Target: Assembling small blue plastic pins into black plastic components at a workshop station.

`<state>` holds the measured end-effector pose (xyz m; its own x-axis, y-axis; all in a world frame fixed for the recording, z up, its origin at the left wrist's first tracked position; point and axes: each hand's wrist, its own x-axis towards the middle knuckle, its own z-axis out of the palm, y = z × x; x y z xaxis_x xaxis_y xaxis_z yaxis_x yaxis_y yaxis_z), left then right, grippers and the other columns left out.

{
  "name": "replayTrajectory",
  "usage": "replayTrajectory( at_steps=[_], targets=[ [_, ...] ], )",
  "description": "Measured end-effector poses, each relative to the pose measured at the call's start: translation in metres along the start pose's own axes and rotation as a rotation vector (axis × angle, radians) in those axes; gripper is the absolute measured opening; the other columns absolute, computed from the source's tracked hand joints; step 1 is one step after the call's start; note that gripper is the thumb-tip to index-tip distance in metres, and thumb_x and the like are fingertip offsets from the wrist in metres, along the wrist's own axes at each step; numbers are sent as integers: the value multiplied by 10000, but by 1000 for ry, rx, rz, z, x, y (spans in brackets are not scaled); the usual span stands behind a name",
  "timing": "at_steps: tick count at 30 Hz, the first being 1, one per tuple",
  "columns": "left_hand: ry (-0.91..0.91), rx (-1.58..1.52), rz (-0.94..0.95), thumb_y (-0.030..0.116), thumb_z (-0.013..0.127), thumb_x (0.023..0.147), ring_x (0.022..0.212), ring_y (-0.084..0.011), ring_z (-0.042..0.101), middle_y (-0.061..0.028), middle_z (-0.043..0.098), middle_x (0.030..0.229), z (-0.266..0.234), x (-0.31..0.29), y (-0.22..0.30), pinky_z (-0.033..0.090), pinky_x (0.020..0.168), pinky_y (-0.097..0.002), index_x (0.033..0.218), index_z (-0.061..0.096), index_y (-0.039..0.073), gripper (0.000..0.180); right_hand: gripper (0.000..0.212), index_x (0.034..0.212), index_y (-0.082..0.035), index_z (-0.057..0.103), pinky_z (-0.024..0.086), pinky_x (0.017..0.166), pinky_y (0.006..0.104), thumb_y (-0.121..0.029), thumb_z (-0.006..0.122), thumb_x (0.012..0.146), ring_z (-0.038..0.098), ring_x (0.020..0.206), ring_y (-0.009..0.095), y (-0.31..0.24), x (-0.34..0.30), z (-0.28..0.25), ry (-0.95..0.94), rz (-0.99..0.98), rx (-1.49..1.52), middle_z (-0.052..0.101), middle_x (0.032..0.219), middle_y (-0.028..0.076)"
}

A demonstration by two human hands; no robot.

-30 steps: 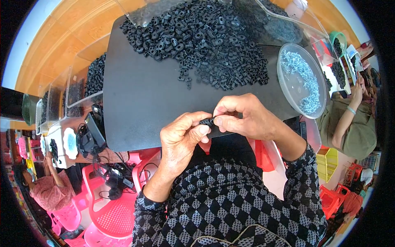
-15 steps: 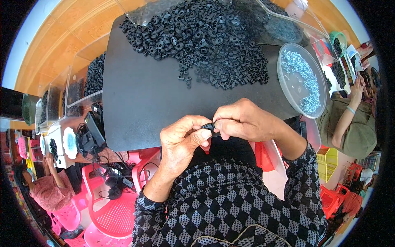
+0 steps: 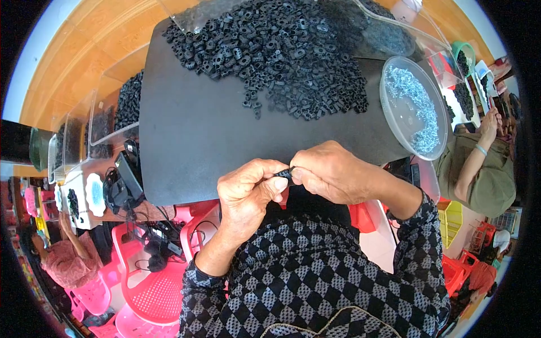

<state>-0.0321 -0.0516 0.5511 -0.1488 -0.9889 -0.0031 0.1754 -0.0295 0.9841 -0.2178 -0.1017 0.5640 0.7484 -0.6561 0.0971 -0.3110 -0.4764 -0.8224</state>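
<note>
A small black plastic part (image 3: 283,174) is pinched between my two hands, over the near edge of the dark board. My left hand (image 3: 246,194) grips it between thumb and forefinger. On its other end, the fingers of my right hand (image 3: 327,172) are closed; whether they hold a second tiny piece is hidden. Farther back on the board (image 3: 191,141) lies a big heap of black plastic parts (image 3: 270,50), larger ones at the left and smaller ones at the right. A round clear dish (image 3: 397,121) at the right holds small shiny silvery pieces (image 3: 420,96).
Clear bins (image 3: 107,121) with black parts stand at the left, beside a black device with cables (image 3: 129,174). A pink chair (image 3: 155,293) is at the lower left. Co-workers sit at both sides, one in a green top (image 3: 479,174) at the right.
My right hand has turned slightly, its fingers curling further over the end of the black part. My left hand stays almost in place.
</note>
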Motion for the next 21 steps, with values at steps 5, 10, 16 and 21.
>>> replayTrajectory(
  at_steps=[5,10,16,21],
  targets=[
    [59,124,29,-97,615,789,575,-75,553,-48,616,709,7,-1,2,466,518,-213,863,641,-57,88,181,751,-14,439,431,541,448,-124,565,819,552,572,369,-2,-3,7,43,-77,-142,527,605,146],
    [80,194,30,-97,623,781,571,-72,553,-44,614,700,8,1,-5,466,510,-207,859,642,-50,93,180,737,-16,444,435,543,452,-107,597,764,568,584,352,1,-6,18,91,-46,-249,531,607,158],
    [121,47,-35,-23,636,820,628,-78,570,-53,639,772,8,5,-5,481,551,-199,910,635,-50,94,183,805,19,487,442,610,456,-129,594,786,571,670,354,-12,0,3,143,37,-170,560,657,170],
    [106,-121,-67,31,624,853,680,-105,600,-89,658,823,7,9,-4,497,606,-213,948,616,-70,139,294,926,66,517,444,632,425,-156,632,772,563,689,333,-10,1,7,266,-34,-324,570,703,168]
  ],
)
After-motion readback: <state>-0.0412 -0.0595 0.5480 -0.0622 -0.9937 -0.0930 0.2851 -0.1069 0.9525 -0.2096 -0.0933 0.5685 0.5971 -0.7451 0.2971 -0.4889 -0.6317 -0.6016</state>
